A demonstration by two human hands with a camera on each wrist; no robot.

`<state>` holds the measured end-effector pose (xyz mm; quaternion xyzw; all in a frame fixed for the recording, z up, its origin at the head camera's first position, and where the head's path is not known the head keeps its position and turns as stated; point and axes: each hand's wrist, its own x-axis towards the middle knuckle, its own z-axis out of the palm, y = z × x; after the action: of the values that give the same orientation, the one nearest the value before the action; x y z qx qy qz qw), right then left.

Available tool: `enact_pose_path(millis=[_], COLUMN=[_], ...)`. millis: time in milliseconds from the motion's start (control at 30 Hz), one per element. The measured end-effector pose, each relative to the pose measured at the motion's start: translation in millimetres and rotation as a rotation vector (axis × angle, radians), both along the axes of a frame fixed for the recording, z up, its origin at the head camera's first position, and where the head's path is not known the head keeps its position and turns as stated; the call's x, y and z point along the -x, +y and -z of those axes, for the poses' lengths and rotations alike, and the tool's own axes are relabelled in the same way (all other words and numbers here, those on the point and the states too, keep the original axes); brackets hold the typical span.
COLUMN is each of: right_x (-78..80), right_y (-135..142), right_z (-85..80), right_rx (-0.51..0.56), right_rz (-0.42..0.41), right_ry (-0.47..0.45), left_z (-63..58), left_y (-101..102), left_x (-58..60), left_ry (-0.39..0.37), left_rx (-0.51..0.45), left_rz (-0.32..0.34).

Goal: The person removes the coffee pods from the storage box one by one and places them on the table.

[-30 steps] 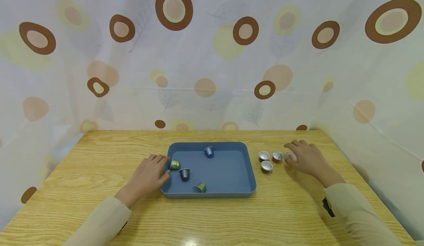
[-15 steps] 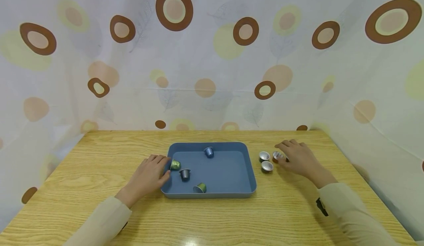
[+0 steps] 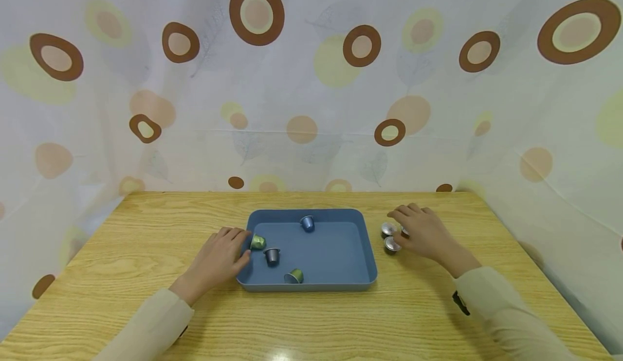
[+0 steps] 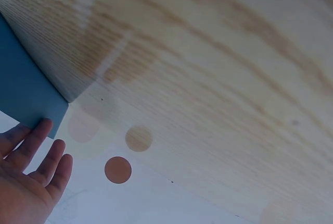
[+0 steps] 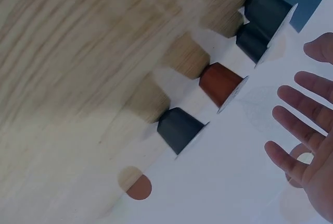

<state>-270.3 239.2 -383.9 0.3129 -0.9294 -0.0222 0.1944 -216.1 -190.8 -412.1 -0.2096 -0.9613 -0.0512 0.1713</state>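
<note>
In the head view my left hand (image 3: 216, 258) is at the left wall of the blue tray (image 3: 328, 286), fingers loosely bent. The left wrist view shows its fingertips (image 4: 46, 125) right at the tray's corner. Over a group of coffee capsules right of the tray hovers my right hand (image 3: 423, 234), holding nothing. Two silver-lidded capsules, one behind (image 3: 388, 229) and one in front (image 3: 392, 244), show beside its fingers; others are hidden under it. In the right wrist view a brown capsule (image 5: 223, 84) and a dark capsule (image 5: 182, 129) stand lid up, apart from the spread fingers.
Inside the tray lie a blue capsule (image 3: 307, 223), a light green capsule (image 3: 258, 242), a grey capsule (image 3: 272, 256) and a green capsule (image 3: 294, 276). A patterned cloth (image 3: 302, 161) hangs behind the wooden table (image 3: 311, 323) and along its sides.
My right hand has moved left over the capsules towards the tray, covering more of them in the head view. The left hand and the capsules in the tray have stayed put.
</note>
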Motion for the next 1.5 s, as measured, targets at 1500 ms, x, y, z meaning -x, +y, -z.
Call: enact_pose_path(millis=[1500], right_x=[13.5], right_y=[-85], right_z=[-8.5], right_rx=[-0.109], right_rz=[-0.152], right_ry=[-0.018], left_z=[-0.8], left_y=[0], left_x=[-0.8], left_ry=[0.003], left_rx=[-0.002], left_rz=[0.002])
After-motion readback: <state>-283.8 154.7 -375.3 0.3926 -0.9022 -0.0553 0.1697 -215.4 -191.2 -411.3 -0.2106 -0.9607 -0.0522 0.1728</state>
